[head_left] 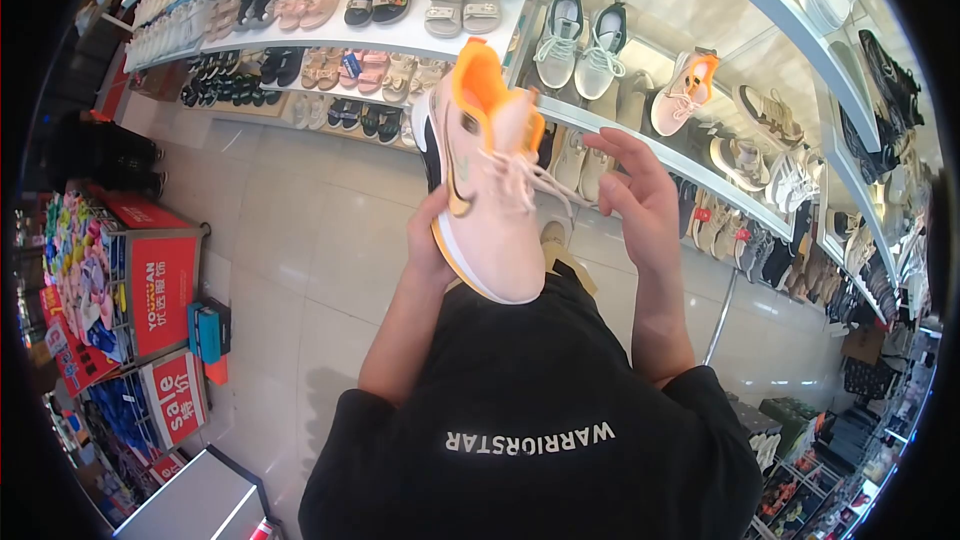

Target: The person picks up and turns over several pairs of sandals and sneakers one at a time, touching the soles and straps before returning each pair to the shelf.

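A pale pink sneaker (pixel 497 240) with an orange lining, a white sole and loose laces is held up in front of my chest, toe toward me. My left hand (pixel 430 235) grips it from the side near the sole; part of the fingers is hidden behind the shoe. To the right of the laces, my right hand (pixel 640 195) is raised with its fingers apart and holds nothing. A similar pink sneaker with orange lining, the shelf sneaker (pixel 680 100), stands on the shelf beyond my right hand.
Ahead, a white shelf (pixel 400 45) carries several sandals. Grey-white sneakers (pixel 580 45) and other shoes line the shelves at right. At left stand a red-sided bin (pixel 160 290) of goods and a sale sign (pixel 175 398). A person in dark clothes (pixel 95 155) is at far left.
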The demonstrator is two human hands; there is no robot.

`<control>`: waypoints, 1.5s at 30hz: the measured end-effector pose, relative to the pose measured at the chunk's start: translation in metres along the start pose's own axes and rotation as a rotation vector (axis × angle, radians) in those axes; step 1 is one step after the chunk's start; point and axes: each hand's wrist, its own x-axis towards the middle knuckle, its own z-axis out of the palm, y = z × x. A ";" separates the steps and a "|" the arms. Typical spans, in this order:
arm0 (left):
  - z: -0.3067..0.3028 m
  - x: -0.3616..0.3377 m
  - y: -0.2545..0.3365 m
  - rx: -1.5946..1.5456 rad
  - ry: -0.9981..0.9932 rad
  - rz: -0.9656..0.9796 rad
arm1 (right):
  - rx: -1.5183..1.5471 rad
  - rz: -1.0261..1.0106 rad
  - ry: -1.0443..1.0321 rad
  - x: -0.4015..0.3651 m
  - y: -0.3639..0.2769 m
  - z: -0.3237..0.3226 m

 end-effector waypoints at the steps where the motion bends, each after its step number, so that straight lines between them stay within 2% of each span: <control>1: 0.009 0.004 0.003 -0.107 -0.011 0.003 | 0.001 -0.001 0.001 -0.001 0.009 0.001; 2: 0.014 0.007 0.003 -0.215 -0.023 0.004 | -0.029 0.076 -0.032 -0.003 0.018 0.002; 4: 0.017 0.011 -0.001 -0.186 0.000 -0.007 | -0.187 0.225 -0.159 -0.010 0.034 -0.001; 5: 0.018 0.012 -0.004 -0.156 0.024 -0.017 | -0.187 0.226 -0.157 -0.013 0.039 0.000; 7: 0.019 0.011 -0.010 -0.131 0.052 -0.038 | -0.032 0.352 -0.265 -0.018 0.048 0.005; 12: 0.023 0.012 -0.014 -0.062 0.127 -0.076 | 0.085 0.418 -0.266 -0.020 0.052 0.007; 13: 0.023 0.012 -0.015 -0.058 0.121 -0.084 | 0.046 0.444 -0.286 -0.020 0.049 0.008; 15: 0.022 0.011 -0.020 0.060 0.261 -0.110 | 0.006 0.465 -0.286 -0.019 0.048 0.008; 16: 0.020 0.010 -0.023 0.064 0.248 -0.124 | -0.118 0.444 -0.323 -0.017 0.047 0.008; 17: 0.017 0.008 -0.026 0.214 0.265 -0.110 | -0.242 0.424 -0.360 -0.017 0.048 0.008; 18: 0.015 0.008 -0.028 0.362 0.282 -0.091 | -0.034 0.354 -0.263 -0.021 0.060 0.010; 19: 0.013 0.008 -0.030 0.365 0.272 -0.101 | -0.035 0.352 -0.248 -0.023 0.068 0.008; 21: 0.012 0.012 -0.031 0.562 0.223 -0.017 | 0.281 0.385 -0.256 -0.025 0.076 0.004; 24: 0.021 0.020 -0.035 0.630 0.161 0.038 | 0.330 0.282 -0.133 -0.029 0.076 0.005; 31: 0.030 0.064 -0.061 0.801 0.120 -0.007 | 0.219 0.186 0.031 -0.025 0.088 -0.033; 34: 0.035 0.094 -0.073 0.983 0.026 -0.029 | 0.234 0.180 0.130 -0.020 0.099 -0.055; 36: 0.037 0.113 -0.083 0.981 -0.019 -0.034 | 0.379 0.170 0.291 -0.014 0.114 -0.070; 37: 0.038 0.123 -0.087 0.974 -0.057 -0.032 | 0.381 0.170 0.292 -0.009 0.118 -0.080; 40: 0.044 0.149 -0.094 1.095 -0.075 -0.063 | 0.291 0.147 0.518 0.019 0.133 -0.117; 45: 0.057 0.184 -0.085 1.201 -0.133 -0.134 | -0.011 0.092 0.705 0.105 0.172 -0.196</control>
